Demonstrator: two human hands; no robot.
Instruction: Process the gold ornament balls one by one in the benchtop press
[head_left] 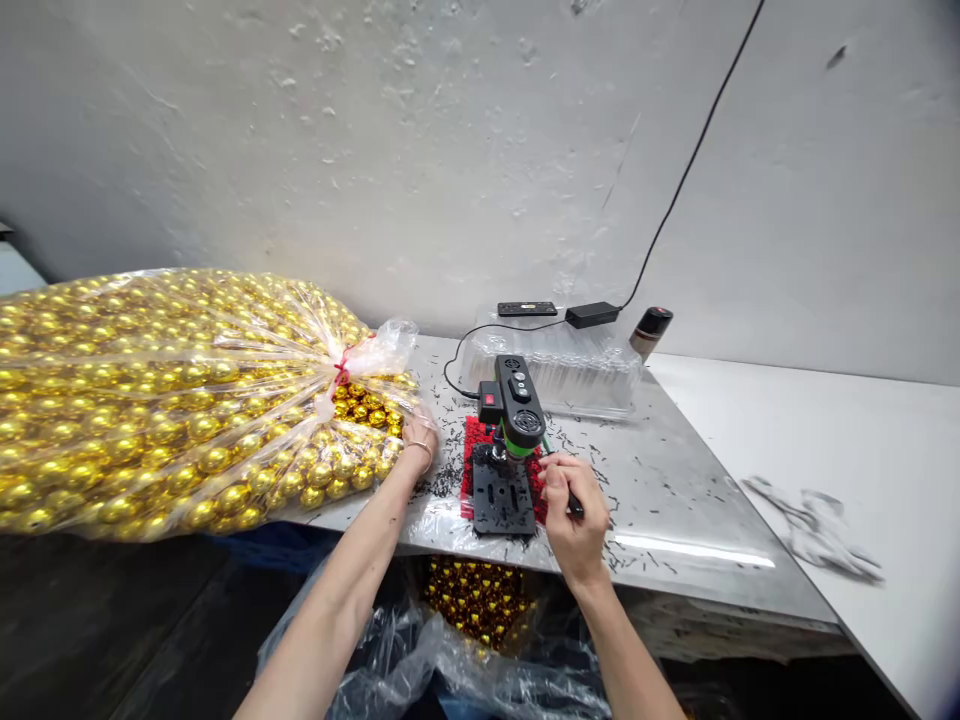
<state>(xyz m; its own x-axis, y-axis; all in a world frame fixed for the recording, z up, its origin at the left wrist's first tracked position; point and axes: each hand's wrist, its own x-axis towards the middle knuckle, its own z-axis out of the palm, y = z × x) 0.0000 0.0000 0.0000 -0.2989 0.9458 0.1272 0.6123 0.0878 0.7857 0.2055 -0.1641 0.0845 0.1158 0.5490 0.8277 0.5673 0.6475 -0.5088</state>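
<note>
Presently, the two hands are apart. The right hand (576, 515), right of frame centre, is closed around a black handle (575, 505) beside the black machine (520, 405) at mid-frame. The left hand (421, 434) is at the clear bag (395, 345) of gold balls (187, 430), left of frame; fingers partly hidden, grip cannot be determined. Black scraps (448, 455) litter the metal table (664, 470).

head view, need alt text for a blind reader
The left hand is at the end of a bulging clear plastic bag of shiny gold balls; the right hand grips a black handle beside a black machine on a silver metal table.
</note>
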